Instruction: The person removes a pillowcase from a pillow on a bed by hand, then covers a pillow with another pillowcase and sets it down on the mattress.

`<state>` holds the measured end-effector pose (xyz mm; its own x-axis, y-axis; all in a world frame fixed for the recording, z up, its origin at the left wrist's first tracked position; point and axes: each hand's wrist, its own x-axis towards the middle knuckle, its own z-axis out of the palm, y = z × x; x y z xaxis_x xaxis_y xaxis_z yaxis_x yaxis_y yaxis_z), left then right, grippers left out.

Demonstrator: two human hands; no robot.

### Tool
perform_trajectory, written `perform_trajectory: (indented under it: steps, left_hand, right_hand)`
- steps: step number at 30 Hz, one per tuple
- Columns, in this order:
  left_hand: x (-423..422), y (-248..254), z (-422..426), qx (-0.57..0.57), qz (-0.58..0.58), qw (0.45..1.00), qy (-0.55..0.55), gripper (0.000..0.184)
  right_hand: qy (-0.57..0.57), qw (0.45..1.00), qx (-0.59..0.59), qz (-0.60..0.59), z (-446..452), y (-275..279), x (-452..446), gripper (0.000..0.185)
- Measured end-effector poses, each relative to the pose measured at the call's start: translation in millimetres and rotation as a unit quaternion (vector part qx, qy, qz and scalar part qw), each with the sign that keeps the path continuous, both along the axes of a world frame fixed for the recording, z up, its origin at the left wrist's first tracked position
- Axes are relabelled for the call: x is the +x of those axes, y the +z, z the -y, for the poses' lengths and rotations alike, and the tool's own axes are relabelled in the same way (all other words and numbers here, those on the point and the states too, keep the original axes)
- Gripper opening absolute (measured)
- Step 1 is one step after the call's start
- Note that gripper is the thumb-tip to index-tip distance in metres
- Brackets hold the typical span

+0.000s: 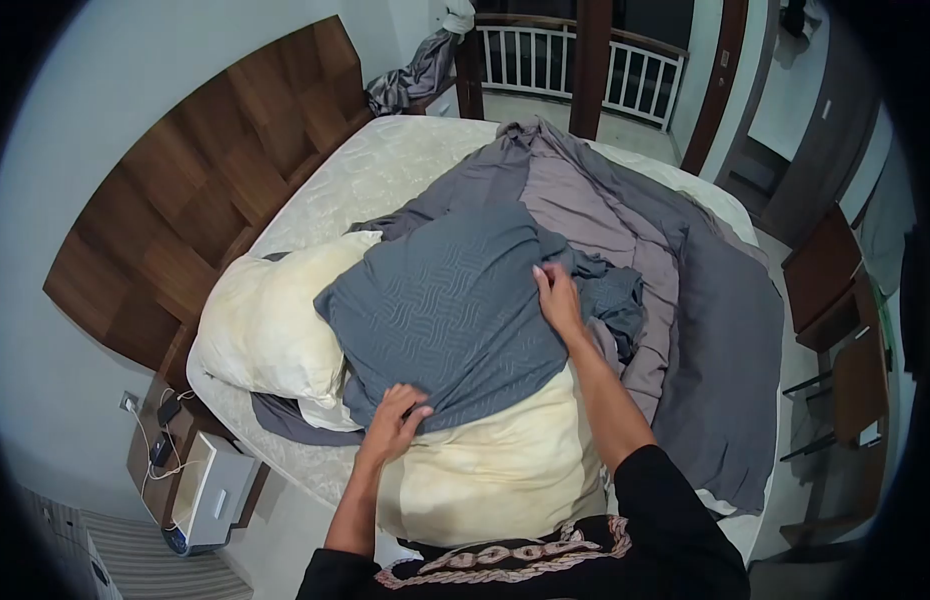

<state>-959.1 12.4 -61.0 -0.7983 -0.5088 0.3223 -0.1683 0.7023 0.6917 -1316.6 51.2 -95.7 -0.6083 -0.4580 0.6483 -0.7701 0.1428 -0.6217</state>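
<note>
A dark blue-grey patterned pillowcase (445, 300) lies spread over the upper part of a yellowish pillow (495, 475) close to my body. My left hand (393, 420) rests at its lower left edge, fingers curled with thumb and fingertips apart. On the right side, my right hand (556, 292) pinches the fabric near its edge. Another yellowish pillow (275, 315) lies to the left, partly under the cloth. Crumpled blue-grey fabric (613, 300) sits just right of my right hand.
A grey comforter (730, 350) is bunched across the right of the bare mattress (385, 160). Beyond the wooden headboard (205, 170) stands a bedside table with an open drawer (217, 497) and cables. A desk (855, 400) and chair are at the right.
</note>
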Motion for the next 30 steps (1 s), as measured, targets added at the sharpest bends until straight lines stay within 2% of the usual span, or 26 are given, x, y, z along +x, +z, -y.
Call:
perform_trajectory:
  steps: [1, 5, 9, 10, 11, 13, 15, 16, 18, 20, 22, 26, 28, 30]
  left_hand:
    - [4.6, -2.7, -1.5, -0.006, -0.001, 1.0, 0.002, 0.017]
    - [14.5, -11.1, -0.4, 0.021, -0.007, 0.999, 0.03, 0.017]
    - [12.3, -6.7, 21.1, -0.024, 0.014, 1.0, -0.002, 0.014]
    - [12.9, 2.3, 30.5, 0.028, 0.052, 0.998, -0.008, 0.014]
    - [8.5, 8.7, 41.5, 0.017, 0.024, 1.0, -0.008, 0.014]
    - [-14.1, 33.9, 54.5, 0.002, -0.025, 1.0, 0.014, 0.015]
    - [-52.0, 63.6, 52.1, -0.158, -0.096, 0.98, 0.074, 0.016]
    - [-64.3, 64.4, 55.4, -0.159, -0.095, 0.98, 0.072, 0.016]
    - [-86.2, 49.8, 65.8, -0.236, -0.055, 0.97, 0.02, 0.015]
    - [-91.9, 33.3, 75.1, -0.236, -0.053, 0.97, 0.013, 0.011]
    - [-90.2, 24.0, 77.0, -0.18, -0.048, 0.982, 0.018, 0.006]
    - [-69.6, 36.0, 53.1, -0.147, -0.005, 0.989, -0.008, 0.004]
    - [-57.0, 32.8, 40.4, -0.14, 0.05, 0.985, -0.09, 0.003]
    - [-46.4, 32.1, 24.3, -0.121, 0.064, 0.987, -0.087, 0.003]
  right_hand:
    - [0.056, 0.99, 0.047, 0.117, 1.5, -8.5, -1.5, 0.026]
    - [0.036, 0.99, 0.088, 0.104, -6.1, -19.0, 13.4, 0.023]
    - [0.051, 0.989, 0.123, 0.069, -34.8, -16.9, 13.1, 0.019]
    - [0.074, 0.985, 0.143, 0.069, -42.8, -15.1, 14.2, 0.017]
    - [0.071, 0.985, 0.143, 0.069, -51.8, -6.8, 19.6, 0.017]
    - [0.111, 0.974, 0.14, 0.14, -68.5, 12.6, 35.7, 0.016]
    - [0.135, 0.967, 0.139, 0.164, -78.1, 9.1, 43.2, 0.015]
    - [0.158, 0.96, 0.138, 0.185, -82.2, 8.8, 45.6, 0.015]
    - [0.179, 0.956, 0.135, 0.19, -93.0, 18.3, 47.3, 0.015]
    - [0.197, 0.952, 0.129, 0.195, -98.9, 21.4, 45.4, 0.015]
    - [0.21, 0.947, 0.116, 0.212, -101.7, 18.9, 44.2, 0.013]
    - [0.169, 0.953, 0.124, 0.221, -91.8, 17.9, 37.3, 0.014]
    - [0.08, 0.989, 0.039, 0.114, -75.6, 16.8, 30.4, 0.021]
    - [0.076, 0.991, 0.007, 0.113, -61.5, 44.1, 42.5, 0.028]
